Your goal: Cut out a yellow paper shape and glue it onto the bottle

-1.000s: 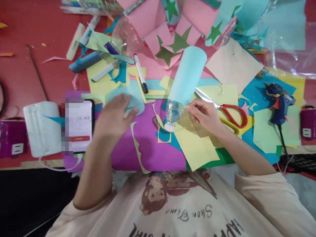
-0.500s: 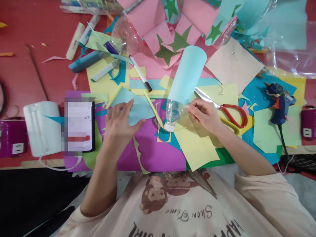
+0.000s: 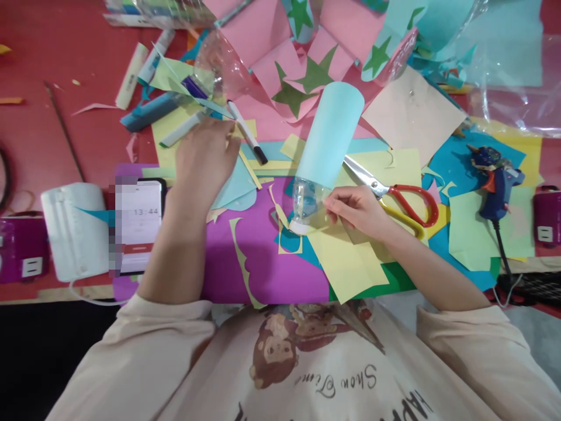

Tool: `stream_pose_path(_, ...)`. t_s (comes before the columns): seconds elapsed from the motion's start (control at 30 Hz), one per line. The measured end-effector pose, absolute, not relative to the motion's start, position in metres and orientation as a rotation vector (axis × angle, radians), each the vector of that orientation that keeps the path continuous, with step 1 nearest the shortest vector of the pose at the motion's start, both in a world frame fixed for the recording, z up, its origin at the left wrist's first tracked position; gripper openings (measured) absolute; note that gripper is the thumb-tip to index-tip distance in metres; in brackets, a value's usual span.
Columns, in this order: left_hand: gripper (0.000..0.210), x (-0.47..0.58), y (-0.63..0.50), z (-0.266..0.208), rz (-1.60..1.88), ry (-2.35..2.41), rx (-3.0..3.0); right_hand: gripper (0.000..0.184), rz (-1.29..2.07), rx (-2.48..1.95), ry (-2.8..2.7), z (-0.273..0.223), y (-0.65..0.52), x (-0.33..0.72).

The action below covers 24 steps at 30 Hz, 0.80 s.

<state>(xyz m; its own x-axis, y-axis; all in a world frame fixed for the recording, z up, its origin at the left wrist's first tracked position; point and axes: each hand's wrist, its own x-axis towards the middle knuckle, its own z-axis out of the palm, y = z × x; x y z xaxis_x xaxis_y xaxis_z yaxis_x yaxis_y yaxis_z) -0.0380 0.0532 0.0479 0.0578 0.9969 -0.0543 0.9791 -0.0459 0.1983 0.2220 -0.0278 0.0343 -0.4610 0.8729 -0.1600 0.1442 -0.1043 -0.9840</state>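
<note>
A clear plastic bottle (image 3: 305,199) with a white cap lies aslant, its cap toward me. Light blue paper (image 3: 332,126) wraps its body. Beside the bottle's neck is my right hand (image 3: 356,211), thumb and fingers pinched together; whatever is between them is too small to make out. My left hand (image 3: 204,161) is over the papers at the left, its back toward me and most fingers hidden. Just right of its fingertips lies a white marker (image 3: 248,131) with a black cap. A light blue paper piece (image 3: 240,190) shows beneath that hand.
Scissors (image 3: 394,196) with red and yellow handles lie right of the bottle. Further right is a blue glue gun (image 3: 499,181). A phone (image 3: 141,228) and a white case-like box (image 3: 75,231) sit at left. Pink paper with green stars (image 3: 298,82) fills the back.
My left hand has moved forward from the light blue paper toward the markers, its fingers turned out of sight. Paper scraps there have shifted. My right hand moved slightly left and nearer me.
</note>
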Motion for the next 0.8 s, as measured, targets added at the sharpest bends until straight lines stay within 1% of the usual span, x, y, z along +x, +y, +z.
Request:
stream_pose_path(0.17, 0.037, -0.032, 0.078, 0.044, 0.285, 2.081, 1.958, 0.032, 1.727, -1.031, -1.558, 0.037, -0.027, 0.221)
stream_pose_path(0.3, 0.021, -0.037, 0.088, 0.046, 0.298, 2.071, 1.84, 0.018, 1.819, -0.932, -1.539, 0.036, -0.027, 0.221)
stream_pose_path(0.37, 0.014, -0.039, 0.087, 0.05, 0.35, 2.059, 1.813, 0.015, 1.837, -0.919, -1.56, 0.034, -0.027, 0.22)
stream_pose_path(0.47, 0.013, -0.041, 0.075, 0.063, 0.499, 2.098, 1.88, 0.019, 1.805, -0.955, -1.622, 0.033, -0.027, 0.219)
stream_pose_path(0.5, 0.013, -0.042, 0.068, 0.07, 0.572, 2.116, 1.916, 0.022, 1.798, -0.972, -1.651, 0.033, -0.027, 0.219)
stream_pose_path(0.57, 0.013, -0.039, 0.049, 0.083, 0.738, 2.152, 1.959, 0.038, 1.809, -1.006, -1.715, 0.035, -0.027, 0.219)
stream_pose_path(0.63, 0.008, -0.032, 0.026, 0.092, 0.963, 2.015, 1.987, 0.054, 1.858, -1.032, -1.753, 0.037, -0.028, 0.219)
stream_pose_path(0.67, 0.01, -0.026, 0.015, 0.094, 1.034, 1.894, 1.989, 0.057, 1.879, -1.044, -1.755, 0.037, -0.028, 0.219)
stream_pose_path(0.7, 0.014, -0.02, 0.004, 0.093, 1.065, 1.726, 1.995, 0.056, 1.881, -1.063, -1.735, 0.037, -0.028, 0.22)
stream_pose_path(0.73, 0.015, -0.013, -0.004, 0.09, 1.024, 1.567, 1.935, 0.05, 1.858, -1.09, -1.691, 0.036, -0.027, 0.22)
stream_pose_path(0.8, 0.019, 0.0, -0.015, 0.075, 0.78, 1.261, 1.853, 0.031, 1.729, -1.164, -1.548, 0.033, -0.025, 0.22)
